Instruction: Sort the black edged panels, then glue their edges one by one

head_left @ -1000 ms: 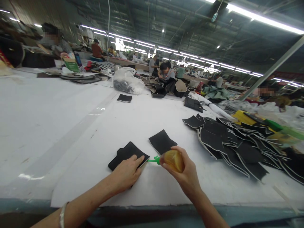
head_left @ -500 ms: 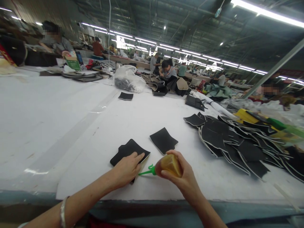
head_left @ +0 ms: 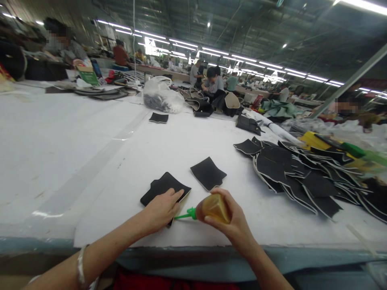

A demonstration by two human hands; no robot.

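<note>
My left hand (head_left: 163,208) lies on a black leather piece (head_left: 165,186), fingers stretched out across its surface. The piece rests on the white table covering, its pale edge facing right. My right hand (head_left: 231,219) is wrapped round a squeeze bottle (head_left: 214,207) of amber liquid, tilted on its side. A thin green nozzle (head_left: 185,214) points left from the bottle, and its tip is at the lower right edge of the piece, beside my left hand. Just beyond the bottle lies a second black leather piece (head_left: 208,173), flat on the table.
A spread pile of black pieces with pale edges (head_left: 290,173) covers the table's right side. Farther back are a small black piece (head_left: 159,117), a clear plastic bag (head_left: 163,96) and a black folded item (head_left: 248,124). Other people sit at tables beyond.
The bottle's nozzle tip has shifted slightly left, right up to the edge of the leather piece. My left hand still presses the piece. The whole view has tilted a little downward.
</note>
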